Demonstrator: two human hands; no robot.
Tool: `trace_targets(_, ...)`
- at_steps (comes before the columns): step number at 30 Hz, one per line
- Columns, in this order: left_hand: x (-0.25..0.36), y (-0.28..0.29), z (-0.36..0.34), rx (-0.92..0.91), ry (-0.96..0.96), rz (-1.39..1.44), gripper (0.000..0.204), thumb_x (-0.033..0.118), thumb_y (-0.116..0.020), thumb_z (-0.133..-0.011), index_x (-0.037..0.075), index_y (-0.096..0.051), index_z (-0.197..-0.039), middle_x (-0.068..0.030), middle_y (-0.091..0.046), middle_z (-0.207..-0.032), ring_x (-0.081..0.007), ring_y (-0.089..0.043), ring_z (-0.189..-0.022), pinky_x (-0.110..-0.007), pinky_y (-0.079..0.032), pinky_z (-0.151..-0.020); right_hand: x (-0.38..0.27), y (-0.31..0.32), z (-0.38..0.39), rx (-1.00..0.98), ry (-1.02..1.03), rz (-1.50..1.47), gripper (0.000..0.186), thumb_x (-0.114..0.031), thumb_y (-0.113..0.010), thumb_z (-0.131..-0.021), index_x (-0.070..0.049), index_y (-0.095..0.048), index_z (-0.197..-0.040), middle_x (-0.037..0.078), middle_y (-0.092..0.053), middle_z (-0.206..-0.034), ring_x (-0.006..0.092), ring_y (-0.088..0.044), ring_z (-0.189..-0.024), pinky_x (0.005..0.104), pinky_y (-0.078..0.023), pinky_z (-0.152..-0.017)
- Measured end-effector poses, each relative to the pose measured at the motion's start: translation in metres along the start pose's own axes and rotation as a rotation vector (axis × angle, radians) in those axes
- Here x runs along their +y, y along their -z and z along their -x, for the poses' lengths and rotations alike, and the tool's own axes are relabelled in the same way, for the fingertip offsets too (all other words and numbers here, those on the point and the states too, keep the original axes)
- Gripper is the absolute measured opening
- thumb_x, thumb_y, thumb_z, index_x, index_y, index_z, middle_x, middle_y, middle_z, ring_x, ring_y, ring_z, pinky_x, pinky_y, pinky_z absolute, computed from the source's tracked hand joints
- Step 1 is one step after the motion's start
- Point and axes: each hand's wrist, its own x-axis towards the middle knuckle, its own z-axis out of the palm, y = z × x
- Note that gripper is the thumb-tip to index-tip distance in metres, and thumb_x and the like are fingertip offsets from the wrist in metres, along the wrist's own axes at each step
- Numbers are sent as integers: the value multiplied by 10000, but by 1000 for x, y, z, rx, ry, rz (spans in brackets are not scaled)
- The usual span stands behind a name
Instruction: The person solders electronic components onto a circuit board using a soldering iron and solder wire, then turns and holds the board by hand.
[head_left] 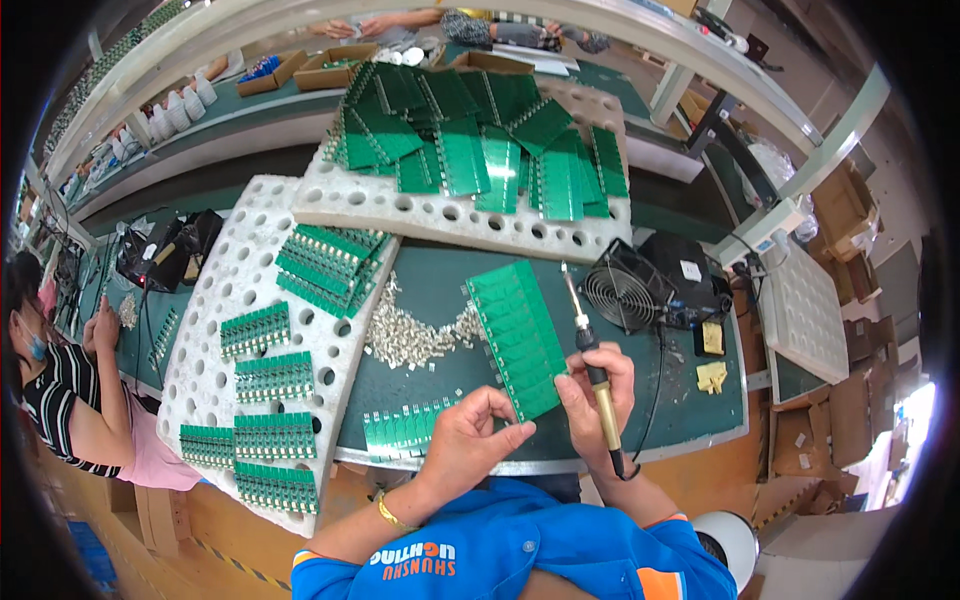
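Note:
A green circuit board panel (515, 335) is held tilted above the bench in front of me, small metal parts along its left edge. My left hand (468, 440) pinches its lower left corner between thumb and fingers. My right hand (602, 395) grips a soldering iron (601, 385) with a brass-coloured handle, its tip pointing up and away, while the thumb rests on the panel's lower right edge. Left of the panel lies a heap of small metal terminals (410, 335). Another green board strip (405, 428) is on the bench beyond my left hand.
Green panels (460, 150) are piled on a white foam board (450, 212) at the back. Boards with terminals (275, 377) lie on a second foam board (215, 350). A fan (625, 290) and yellow sponges (711, 376) are at right. A co-worker (80, 390) sits at left.

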Motion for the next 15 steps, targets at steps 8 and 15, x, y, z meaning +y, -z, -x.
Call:
trace_targets(8,-4,7,-1,11,58,-30,164,91,-762,-866,63,-607,-913,103,-529,-710,44,-311,-548,-171,-226,-474,6,-1,-3,10,279,252,333,-21,-749,-831,-39,-558,-1103,115,-564,-949,164,-566,-736,277,-479,-636)
trace_targets(15,-4,9,1,23,51,11,126,90,-735,-882,41,-631,-933,100,-533,-705,37,-297,-547,-184,-232,-467,1,-2,-3,-10,323,325,325,-1,-736,-831,-32,-559,-1102,139,-596,-935,204,-571,-746,312,-482,-642)
